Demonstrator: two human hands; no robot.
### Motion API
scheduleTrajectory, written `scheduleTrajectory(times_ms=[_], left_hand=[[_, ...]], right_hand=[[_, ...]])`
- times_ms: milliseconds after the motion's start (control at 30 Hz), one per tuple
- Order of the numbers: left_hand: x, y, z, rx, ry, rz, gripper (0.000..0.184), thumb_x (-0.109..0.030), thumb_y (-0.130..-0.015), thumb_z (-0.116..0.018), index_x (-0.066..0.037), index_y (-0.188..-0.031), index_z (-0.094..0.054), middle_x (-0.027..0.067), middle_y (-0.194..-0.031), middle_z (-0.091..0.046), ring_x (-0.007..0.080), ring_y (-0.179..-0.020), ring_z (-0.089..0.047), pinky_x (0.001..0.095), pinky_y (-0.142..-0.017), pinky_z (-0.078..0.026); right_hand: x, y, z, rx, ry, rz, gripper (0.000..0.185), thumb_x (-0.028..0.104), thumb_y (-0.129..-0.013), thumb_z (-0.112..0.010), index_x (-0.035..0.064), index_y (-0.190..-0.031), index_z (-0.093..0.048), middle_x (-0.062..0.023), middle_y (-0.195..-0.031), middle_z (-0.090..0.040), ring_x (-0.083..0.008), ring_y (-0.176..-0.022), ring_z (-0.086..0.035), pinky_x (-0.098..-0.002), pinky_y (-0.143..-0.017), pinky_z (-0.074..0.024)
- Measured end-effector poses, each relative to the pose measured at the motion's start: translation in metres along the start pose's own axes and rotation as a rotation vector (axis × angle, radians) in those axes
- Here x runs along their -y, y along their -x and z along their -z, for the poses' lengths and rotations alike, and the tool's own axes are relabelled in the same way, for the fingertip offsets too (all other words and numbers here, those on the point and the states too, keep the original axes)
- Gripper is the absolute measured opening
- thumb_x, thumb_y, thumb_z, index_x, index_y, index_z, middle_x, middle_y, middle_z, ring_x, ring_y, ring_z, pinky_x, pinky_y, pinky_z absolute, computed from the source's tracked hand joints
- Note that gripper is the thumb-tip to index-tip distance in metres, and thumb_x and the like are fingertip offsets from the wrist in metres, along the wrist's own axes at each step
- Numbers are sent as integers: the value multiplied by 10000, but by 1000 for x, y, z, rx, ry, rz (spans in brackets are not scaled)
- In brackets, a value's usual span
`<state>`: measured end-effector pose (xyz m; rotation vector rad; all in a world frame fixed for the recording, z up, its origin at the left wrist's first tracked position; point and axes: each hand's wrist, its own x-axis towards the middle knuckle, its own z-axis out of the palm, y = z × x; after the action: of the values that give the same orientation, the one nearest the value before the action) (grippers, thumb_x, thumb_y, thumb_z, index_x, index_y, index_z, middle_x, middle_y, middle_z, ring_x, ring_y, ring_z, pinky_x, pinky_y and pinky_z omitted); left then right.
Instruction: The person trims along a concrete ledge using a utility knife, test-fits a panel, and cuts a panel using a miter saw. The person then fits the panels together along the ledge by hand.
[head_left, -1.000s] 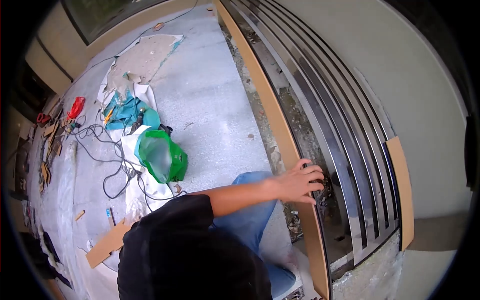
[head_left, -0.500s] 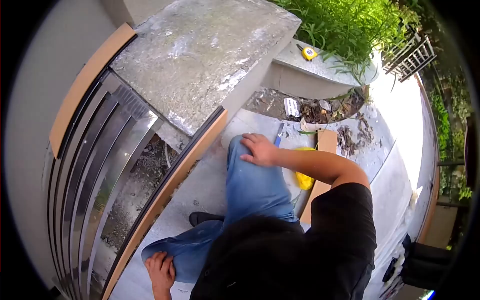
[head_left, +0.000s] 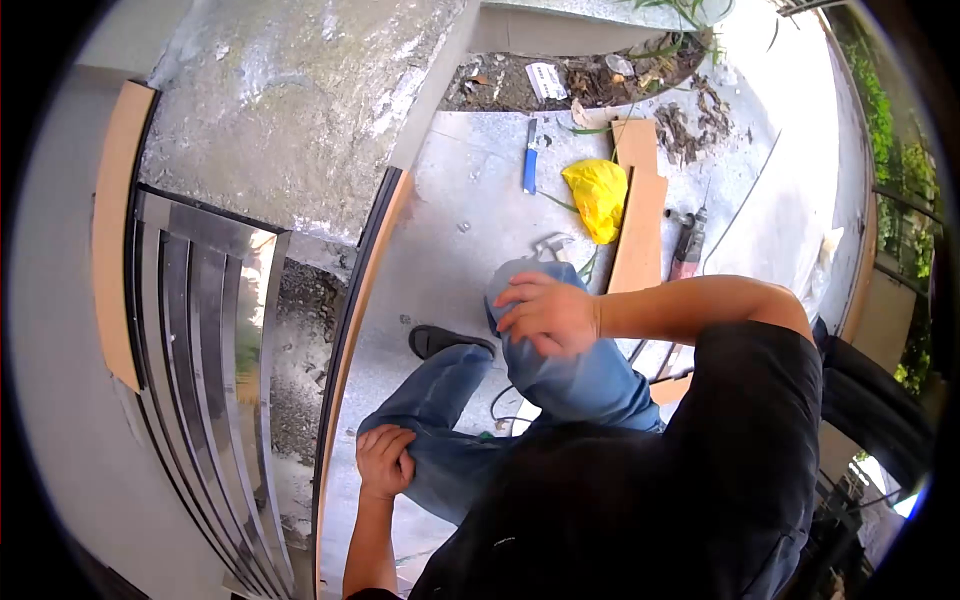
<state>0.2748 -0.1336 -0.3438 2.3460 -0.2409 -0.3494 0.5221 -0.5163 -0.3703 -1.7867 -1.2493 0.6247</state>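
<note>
My right hand (head_left: 548, 312) rests on my raised knee in blue jeans, fingers a little apart, holding nothing. On my other knee lies my left hand (head_left: 385, 460), its fingers close together over the denim and nothing seen in it. A long tan board with a dark edge (head_left: 348, 345) stands on edge left of my legs. A hammer (head_left: 552, 246) is on the floor just beyond the right knee. Farther off are a yellow bag (head_left: 600, 200), a knife with a blue handle (head_left: 530, 165), tan boards (head_left: 640, 235) and a power tool (head_left: 688, 245).
Curved metal slats (head_left: 210, 330) fill the left side, beside another tan board (head_left: 115, 235). A rough concrete block (head_left: 280, 110) rises at the upper left. Soil with leaves (head_left: 600, 80) lies at the top. A dark slipper (head_left: 440, 342) shows by my leg.
The view has swung round from the green bag and cables. One second ago a hand was on the long board; now both hands rest on my knees. The tape measure has left view.
</note>
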Motion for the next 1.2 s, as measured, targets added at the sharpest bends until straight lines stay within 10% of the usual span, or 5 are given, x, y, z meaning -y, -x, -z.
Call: scheduleTrajectory(times_ms=[233,500,700,867,1200], left_hand=[[-72,-4,19,386,37,-2,245,-98,-832,-609,-110,-1054,-712,80,-1148,-707,316,-1155,-623,454,-1025,-455],[-240,-29,95,651,333,365,294,-155,-1003,-613,-25,-1261,-673,145,-1173,-733,293,-1097,-706,383,-992,-533],[-195,-28,157,518,146,346,290,-127,-971,-625,-27,-1237,-684,152,-1123,-746,264,-1028,-732,361,-926,-557],[-206,-7,201,969,-336,199,367,-178,-907,-593,-53,-1236,-697,217,-1184,-716,382,-1131,-678,457,-1012,-525],[-278,-22,114,724,80,288,269,-100,-958,-639,-14,-1205,-701,142,-1095,-758,246,-1002,-727,357,-906,-558]], right_hand=[[126,43,-24,-265,-79,-368,160,119,-851,-608,84,-976,-701,-98,-1091,-719,-332,-1162,-633,-464,-1040,-477],[265,89,-73,149,40,-1143,418,271,-879,-627,83,-1245,-700,-194,-1332,-668,-370,-1215,-635,-509,-1059,-469],[347,115,-76,-76,-359,-1292,431,308,-922,-558,44,-1240,-681,-249,-1267,-676,-411,-1183,-646,-507,-1021,-507],[399,146,-114,-376,-342,-1249,386,282,-921,-604,13,-1188,-675,-276,-1198,-687,-443,-1124,-657,-513,-1006,-514],[436,224,-54,-392,-475,-1484,366,304,-900,-590,28,-1102,-721,-250,-1135,-722,-424,-1084,-689,-521,-960,-538]])
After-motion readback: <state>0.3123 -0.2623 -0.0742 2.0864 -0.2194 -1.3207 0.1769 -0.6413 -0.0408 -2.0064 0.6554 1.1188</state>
